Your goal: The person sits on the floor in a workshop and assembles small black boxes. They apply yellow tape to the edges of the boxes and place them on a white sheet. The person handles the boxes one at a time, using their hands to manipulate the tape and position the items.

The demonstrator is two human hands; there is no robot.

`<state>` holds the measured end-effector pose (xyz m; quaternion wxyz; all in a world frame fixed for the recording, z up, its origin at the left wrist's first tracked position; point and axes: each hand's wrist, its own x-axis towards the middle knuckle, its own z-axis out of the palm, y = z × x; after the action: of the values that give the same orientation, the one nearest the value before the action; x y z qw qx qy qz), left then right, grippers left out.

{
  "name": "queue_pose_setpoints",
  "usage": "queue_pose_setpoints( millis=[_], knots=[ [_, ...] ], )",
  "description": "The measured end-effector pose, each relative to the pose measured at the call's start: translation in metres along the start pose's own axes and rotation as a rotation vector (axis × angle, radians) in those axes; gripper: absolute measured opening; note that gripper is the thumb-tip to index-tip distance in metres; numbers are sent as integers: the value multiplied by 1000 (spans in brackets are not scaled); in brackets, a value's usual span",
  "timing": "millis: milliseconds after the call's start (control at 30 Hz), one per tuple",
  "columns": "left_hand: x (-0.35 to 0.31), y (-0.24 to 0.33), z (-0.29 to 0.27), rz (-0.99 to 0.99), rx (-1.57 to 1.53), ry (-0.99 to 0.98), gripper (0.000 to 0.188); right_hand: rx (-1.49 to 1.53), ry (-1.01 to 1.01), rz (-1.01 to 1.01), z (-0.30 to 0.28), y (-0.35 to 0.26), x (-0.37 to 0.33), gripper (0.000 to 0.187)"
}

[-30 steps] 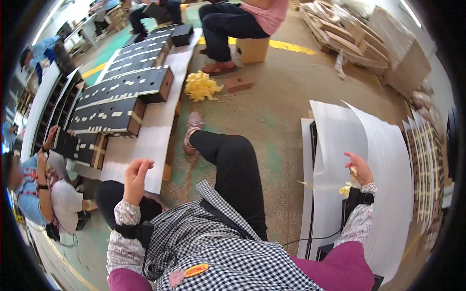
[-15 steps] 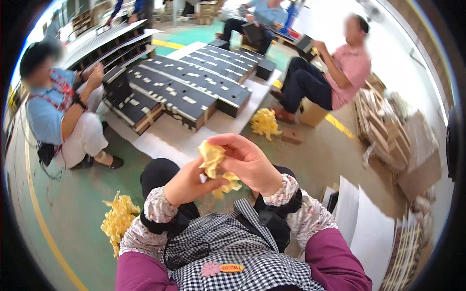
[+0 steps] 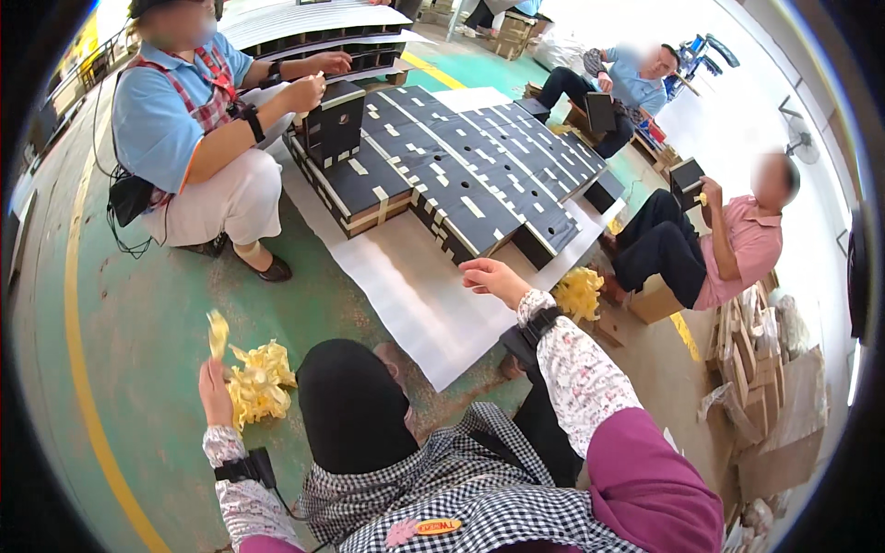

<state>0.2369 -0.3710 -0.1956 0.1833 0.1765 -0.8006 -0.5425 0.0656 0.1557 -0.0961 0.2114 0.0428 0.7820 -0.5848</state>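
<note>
Out to the left, my left hand has its fingers together on a strip of crumpled yellow tape, which sticks up from the fingertips. Right beside it on the green floor lies a heap of crumpled yellow tape. My right hand is stretched forward, fingers loosely bent and apart, with nothing visible in it. Its fingertips are close to the near edge of the black boxes, which lie in rows with pale tape pieces across them. Whether they touch a box I cannot tell.
White sheeting lies under the boxes. A squatting co-worker at left works beside an upright black box. Two seated co-workers at right hold black boxes. Another yellow tape heap and piled cardboard are at right.
My hands, together on crumpled yellow tape before, have parted. The left went out to the floor heap with a strip; the right reached forward to the boxes. The view has shifted too.
</note>
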Motion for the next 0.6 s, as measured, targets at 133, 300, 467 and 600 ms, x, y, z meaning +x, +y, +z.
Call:
queue_pose_setpoints(
  millis=[133, 300, 467, 600],
  knots=[
    [-34, -108, -7, 49, 822, -141, 27, -73, 146, 215, -49, 79, 57, 26],
    [-24, -137, -18, -129, 778, -103, 21, -92, 383, 169, -84, 134, 107, 29],
    [11, -131, -59, -544, 347, -275, 39, -479, 686, -8, -120, 127, 152, 38],
    [45, -91, -73, -329, 712, -308, 58, -728, 739, -142, -133, 113, 187, 48]
  ],
)
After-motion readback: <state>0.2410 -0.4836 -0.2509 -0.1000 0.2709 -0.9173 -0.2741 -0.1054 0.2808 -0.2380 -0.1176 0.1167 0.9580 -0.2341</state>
